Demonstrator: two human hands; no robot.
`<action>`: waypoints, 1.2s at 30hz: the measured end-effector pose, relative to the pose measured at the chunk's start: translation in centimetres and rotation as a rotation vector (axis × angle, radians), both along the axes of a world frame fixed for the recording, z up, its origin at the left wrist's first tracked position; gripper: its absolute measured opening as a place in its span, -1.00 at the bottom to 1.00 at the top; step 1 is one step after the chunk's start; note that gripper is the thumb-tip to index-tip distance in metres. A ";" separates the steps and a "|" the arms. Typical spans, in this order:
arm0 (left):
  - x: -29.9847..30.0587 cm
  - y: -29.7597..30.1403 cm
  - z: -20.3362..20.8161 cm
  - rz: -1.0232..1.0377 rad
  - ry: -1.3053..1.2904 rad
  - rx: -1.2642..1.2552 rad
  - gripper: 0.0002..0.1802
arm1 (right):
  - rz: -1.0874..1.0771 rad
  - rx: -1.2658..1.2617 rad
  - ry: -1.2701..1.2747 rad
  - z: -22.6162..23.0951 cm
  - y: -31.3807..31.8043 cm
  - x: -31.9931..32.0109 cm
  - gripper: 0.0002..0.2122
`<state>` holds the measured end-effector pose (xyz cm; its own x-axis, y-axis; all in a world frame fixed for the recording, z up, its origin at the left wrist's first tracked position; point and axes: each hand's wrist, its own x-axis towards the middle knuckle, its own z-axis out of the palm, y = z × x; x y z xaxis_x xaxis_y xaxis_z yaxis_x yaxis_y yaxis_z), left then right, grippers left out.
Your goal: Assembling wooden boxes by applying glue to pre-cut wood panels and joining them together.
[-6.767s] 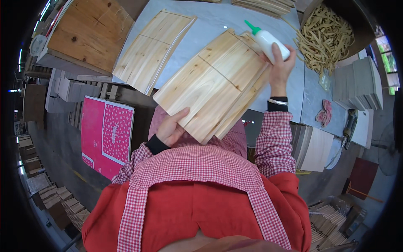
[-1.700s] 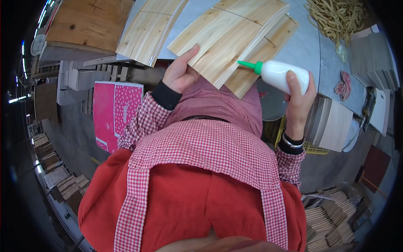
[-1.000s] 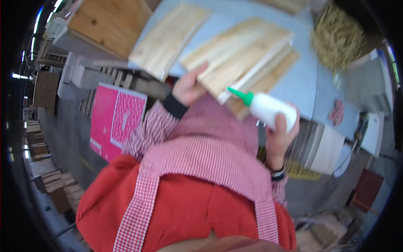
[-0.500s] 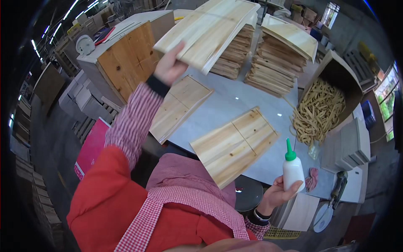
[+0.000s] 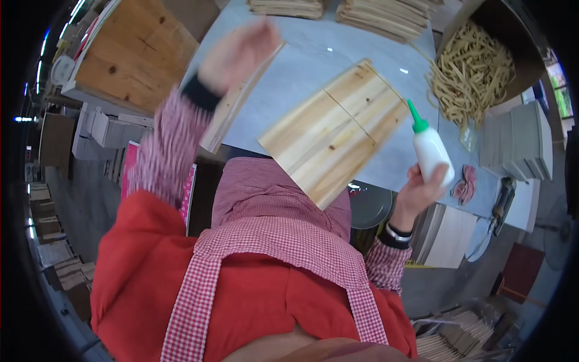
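Head view: panel (image 5: pixel 338 136) overhangs table edge (image 5: pixel 374 176); blurred left hand (image 5: pixel 238 54) seems empty.

Your grey desk (image 5: pixel 301 72) stands above a grey floor (image 5: pixel 90 202), a bright window (image 5: pixel 558 84) at your right, strip lights (image 5: pixel 76 8) at your left.

A checked apron (image 5: pixel 280 238), red top (image 5: pixel 145 259) and black cuffs (image 5: pixel 201 95) are worn.

No text, label, number or sign is legible. The white bottle (image 5: pixel 429 149) at the right shows no readable marking. Print on the pink carton (image 5: pixel 130 155) at the left, partly covered by the sleeve (image 5: pixel 160 151), cannot be resolved.
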<state>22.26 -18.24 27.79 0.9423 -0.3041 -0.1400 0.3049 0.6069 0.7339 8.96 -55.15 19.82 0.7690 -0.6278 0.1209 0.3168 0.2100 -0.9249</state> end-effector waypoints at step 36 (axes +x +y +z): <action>-19.0 -8.1 -12.7 -0.181 0.706 -0.032 -0.49 | 0.026 -1.195 0.169 1.2 -6.7 10.1 -0.58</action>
<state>3.29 -26.38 15.11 0.5653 -0.4612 -0.6839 0.7968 0.5199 0.3080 19.02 -61.89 21.04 0.8419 -0.1723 0.5113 0.1813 -0.8023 -0.5687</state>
